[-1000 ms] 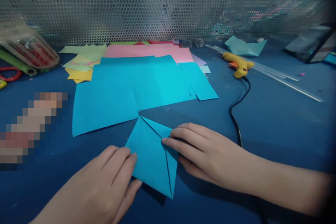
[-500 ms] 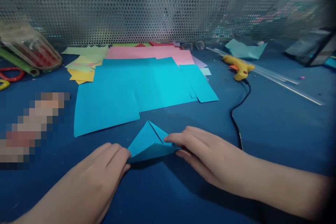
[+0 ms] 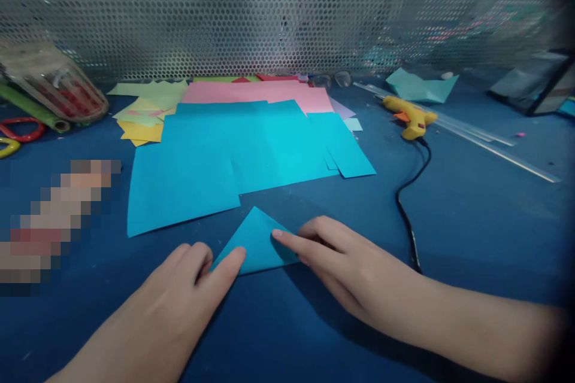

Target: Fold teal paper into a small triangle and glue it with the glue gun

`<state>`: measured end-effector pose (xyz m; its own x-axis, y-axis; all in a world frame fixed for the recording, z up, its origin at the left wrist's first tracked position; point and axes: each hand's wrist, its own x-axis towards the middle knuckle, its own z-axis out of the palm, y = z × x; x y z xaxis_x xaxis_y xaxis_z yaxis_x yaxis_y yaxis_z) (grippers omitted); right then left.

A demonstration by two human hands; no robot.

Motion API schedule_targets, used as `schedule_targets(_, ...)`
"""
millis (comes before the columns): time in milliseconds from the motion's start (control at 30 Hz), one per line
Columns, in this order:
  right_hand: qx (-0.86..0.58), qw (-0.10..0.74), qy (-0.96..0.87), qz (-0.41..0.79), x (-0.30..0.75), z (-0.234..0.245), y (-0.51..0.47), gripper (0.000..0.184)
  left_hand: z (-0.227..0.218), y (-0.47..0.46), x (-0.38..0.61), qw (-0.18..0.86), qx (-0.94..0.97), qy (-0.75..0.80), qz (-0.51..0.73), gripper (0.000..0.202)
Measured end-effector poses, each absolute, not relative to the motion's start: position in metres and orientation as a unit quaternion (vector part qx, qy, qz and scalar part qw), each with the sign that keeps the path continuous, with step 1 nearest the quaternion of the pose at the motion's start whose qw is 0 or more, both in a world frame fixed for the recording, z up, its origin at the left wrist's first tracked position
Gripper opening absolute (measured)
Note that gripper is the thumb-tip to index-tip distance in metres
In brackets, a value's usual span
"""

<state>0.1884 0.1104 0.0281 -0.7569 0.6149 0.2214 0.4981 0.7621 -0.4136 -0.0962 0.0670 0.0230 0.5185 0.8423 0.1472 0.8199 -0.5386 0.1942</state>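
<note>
A blue sheet of paper folded into a triangle lies on the table in front of me, its peak pointing away. My left hand grips the left corner, with the thumb on top near the lower edge and the fingers curled at the side. At the right corner is my right hand; its index fingertip presses on the upper face and the other fingers tuck in by the edge. Just beyond the triangle lie larger blue paper sheets, overlapping one another.
Pink paper and yellow-green scraps lie behind. A yellow glue gun with a black cord rests right, beside clear glue sticks. A jar and scissors handles are left. A perforated metal panel stands behind.
The raised front flap of the blue paper has come down flat over the triangle. My left thumb has moved onto its top, and my right index finger has shifted slightly left.
</note>
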Motion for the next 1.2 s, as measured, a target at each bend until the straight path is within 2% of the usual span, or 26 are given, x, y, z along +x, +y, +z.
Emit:
schedule_targets(67, -0.305, 0.179, -0.921, 0.166, 0.187, 0.029, 0.111, 0.040, 0.024, 0.066, -0.094, 0.004, 0.897, 0.434, 0.084, 0.073)
schedule_targets(167, -0.307, 0.178, -0.922, 0.154, 0.184, 0.030, 0.110, 0.040, 0.024, 0.065, -0.091, -0.063, 0.914, 0.396, 0.067, 0.072)
schedule_targets(467, -0.307, 0.179, -0.928, 0.110, 0.179, 0.029, 0.112, 0.038, 0.019, 0.063, -0.074, -0.101, 0.944, 0.288, 0.129, 0.046)
schedule_targets(633, -0.312, 0.192, -0.927, 0.082, 0.179, 0.031, 0.112, 0.038, 0.026, 0.066, -0.068, -0.141, 0.953, 0.251, 0.093, 0.038)
schedule_targets(833, -0.191, 0.186, -0.959, 0.097, 0.179, 0.029, 0.114, 0.035, 0.030, 0.068, -0.065, -0.177, 0.947, 0.247, 0.103, 0.038)
schedule_targets(1000, -0.181, 0.174, -0.963, 0.097, 0.179, 0.026, 0.113, 0.034, 0.024, 0.063, -0.065, -0.176, 0.944, 0.262, 0.093, 0.040)
schedule_targets(1200, -0.182, 0.155, -0.964, 0.114, 0.179, 0.029, 0.114, 0.035, 0.017, 0.057, -0.071, -0.173, 0.948, 0.256, 0.080, 0.064)
